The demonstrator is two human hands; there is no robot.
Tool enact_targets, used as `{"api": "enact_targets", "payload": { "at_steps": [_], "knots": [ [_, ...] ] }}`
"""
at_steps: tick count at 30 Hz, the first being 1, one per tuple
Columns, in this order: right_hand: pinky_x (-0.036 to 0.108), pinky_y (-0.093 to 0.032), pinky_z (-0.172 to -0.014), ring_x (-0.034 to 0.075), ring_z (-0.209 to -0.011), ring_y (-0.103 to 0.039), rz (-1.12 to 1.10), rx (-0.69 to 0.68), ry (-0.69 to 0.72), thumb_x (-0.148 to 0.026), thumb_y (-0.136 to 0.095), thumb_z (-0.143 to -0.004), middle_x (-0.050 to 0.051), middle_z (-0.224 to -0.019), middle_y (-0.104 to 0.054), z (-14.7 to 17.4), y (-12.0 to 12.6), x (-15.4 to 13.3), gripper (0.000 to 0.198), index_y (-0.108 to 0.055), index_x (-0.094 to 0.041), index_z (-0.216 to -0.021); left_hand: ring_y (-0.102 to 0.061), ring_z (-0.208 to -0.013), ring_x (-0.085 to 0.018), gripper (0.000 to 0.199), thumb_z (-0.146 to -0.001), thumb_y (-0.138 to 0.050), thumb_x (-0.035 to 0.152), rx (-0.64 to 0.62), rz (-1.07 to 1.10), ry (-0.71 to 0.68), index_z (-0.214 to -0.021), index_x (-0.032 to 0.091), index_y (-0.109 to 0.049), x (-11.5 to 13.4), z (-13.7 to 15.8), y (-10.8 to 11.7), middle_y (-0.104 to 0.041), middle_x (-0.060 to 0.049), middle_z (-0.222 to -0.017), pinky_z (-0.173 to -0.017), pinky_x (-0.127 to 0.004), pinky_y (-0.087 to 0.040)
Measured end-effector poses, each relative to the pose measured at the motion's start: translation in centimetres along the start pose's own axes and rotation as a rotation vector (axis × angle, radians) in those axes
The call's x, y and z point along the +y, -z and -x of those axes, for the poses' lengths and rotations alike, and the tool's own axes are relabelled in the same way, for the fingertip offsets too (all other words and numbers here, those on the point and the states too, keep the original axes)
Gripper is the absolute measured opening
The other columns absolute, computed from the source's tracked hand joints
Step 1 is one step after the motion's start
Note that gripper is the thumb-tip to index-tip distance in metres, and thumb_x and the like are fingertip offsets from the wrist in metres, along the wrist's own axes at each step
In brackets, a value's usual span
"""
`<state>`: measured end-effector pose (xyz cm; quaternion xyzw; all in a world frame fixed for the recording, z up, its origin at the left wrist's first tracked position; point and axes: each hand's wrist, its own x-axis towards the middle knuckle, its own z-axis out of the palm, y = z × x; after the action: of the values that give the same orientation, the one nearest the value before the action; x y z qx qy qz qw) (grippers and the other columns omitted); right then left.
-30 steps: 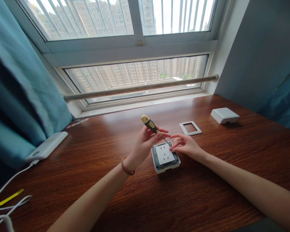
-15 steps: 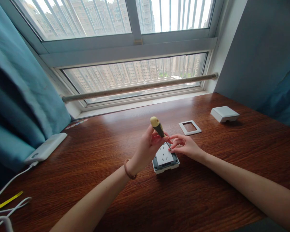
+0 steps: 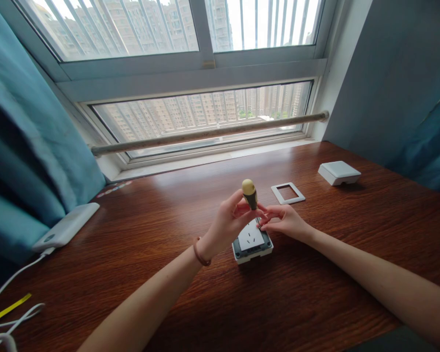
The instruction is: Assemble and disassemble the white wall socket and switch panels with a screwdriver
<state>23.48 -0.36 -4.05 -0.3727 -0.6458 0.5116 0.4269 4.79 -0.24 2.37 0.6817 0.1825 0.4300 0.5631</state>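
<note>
Beyond the left hand (image 3: 230, 220) and the right hand (image 3: 288, 222) stretches a wide grey-framed window (image 3: 201, 122); beneath them lies a glossy red-brown wood-grain table (image 3: 150, 220); a light-blue cloth curtain (image 3: 33, 98) hangs well to the left of the left hand; a long, round, weathered rail (image 3: 205, 133) crosses the lower pane, well past the fingers. A flat white rectangular device (image 3: 69, 225) lies on the table far to the left of the left hand, near the curtain, a white cable (image 3: 16, 280) leading from its near end; a white square box with a notched side (image 3: 339, 171) sits beyond the right hand and to its right. The white-faced wall socket in a dark grey mount on a white base (image 3: 250, 239) rests on the table just below both hands, its upper part partly hidden by the left one; a thin white square frame with an open middle (image 3: 293, 200) lies just beyond the right hand. The left hand grips a yellow-and-black-handled screwdriver (image 3: 250, 193), the handle rising above its fingers, the thin shaft slanting down to the socket's right side; there the right hand's thumb and fingertips come close together, though whether they pinch anything cannot be told; a brown band (image 3: 199, 254) circles the left wrist.
</note>
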Motion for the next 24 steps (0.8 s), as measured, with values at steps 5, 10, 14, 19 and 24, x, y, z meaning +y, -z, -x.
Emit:
{"api": "enact_targets", "payload": {
  "at_steps": [5, 10, 14, 19, 24],
  "knots": [
    [0.032, -0.053, -0.073, 0.019, -0.073, -0.067, 0.113, 0.016, 0.056, -0.03, -0.075, -0.062, 0.002, -0.074, -0.071, 0.0, 0.4, -0.5, 0.024, -0.068, -0.018, -0.082, -0.066, -0.078, -0.016, 0.017, -0.078, -0.063, 0.017, 0.008, -0.026, 0.007, -0.091, 0.015, -0.051, -0.3, 0.4, -0.4, -0.068, -0.007, -0.091, -0.071, -0.027, -0.053],
    [0.038, -0.047, -0.089, 0.021, -0.098, -0.061, -0.027, -0.074, 0.03, -0.027, -0.076, -0.062, 0.006, -0.106, -0.065, -0.7, 0.9, 0.7, 0.049, -0.061, -0.02, -0.107, -0.066, -0.078, -0.018, 0.018, -0.078, -0.063, 0.021, 0.023, -0.004, 0.026, -0.091, 0.015, -0.052, 0.0, 0.3, -0.4, -0.067, -0.007, -0.09, -0.075, -0.033, -0.054],
    [0.041, -0.029, -0.107, 0.023, -0.128, -0.037, -0.151, -0.345, 0.04, -0.018, -0.083, -0.051, 0.007, -0.14, -0.039, -1.0, 1.2, 1.3, 0.091, -0.04, -0.028, -0.131, -0.062, -0.089, -0.019, 0.019, -0.075, -0.066, 0.022, 0.086, -0.137, -0.009, -0.091, 0.015, -0.059, 0.1, 0.4, -0.1, -0.063, -0.008, -0.096, -0.081, -0.033, -0.054],
    [0.039, -0.019, -0.111, 0.024, -0.135, -0.024, -0.044, -0.472, 0.042, -0.017, -0.083, -0.05, 0.008, -0.146, -0.027, -0.7, 1.5, 0.9, 0.106, -0.026, -0.028, -0.139, -0.061, -0.095, -0.02, 0.031, -0.076, -0.064, 0.019, 0.115, -0.287, -0.032, -0.106, 0.015, -0.058, 0.3, 0.1, 0.6, -0.063, -0.009, -0.098, -0.088, -0.034, -0.05],
    [0.039, -0.021, -0.11, 0.025, -0.133, -0.028, 0.024, -0.444, -0.016, -0.021, -0.082, -0.052, 0.01, -0.145, -0.029, -0.3, 1.6, 1.1, 0.102, -0.027, -0.024, -0.138, -0.062, -0.094, -0.019, 0.08, -0.08, -0.06, 0.015, 0.077, -0.184, -0.069, -0.14, 0.028, -0.01, 0.5, -0.2, 0.8, -0.064, -0.007, -0.096, -0.09, -0.04, -0.048]
  ]
}}
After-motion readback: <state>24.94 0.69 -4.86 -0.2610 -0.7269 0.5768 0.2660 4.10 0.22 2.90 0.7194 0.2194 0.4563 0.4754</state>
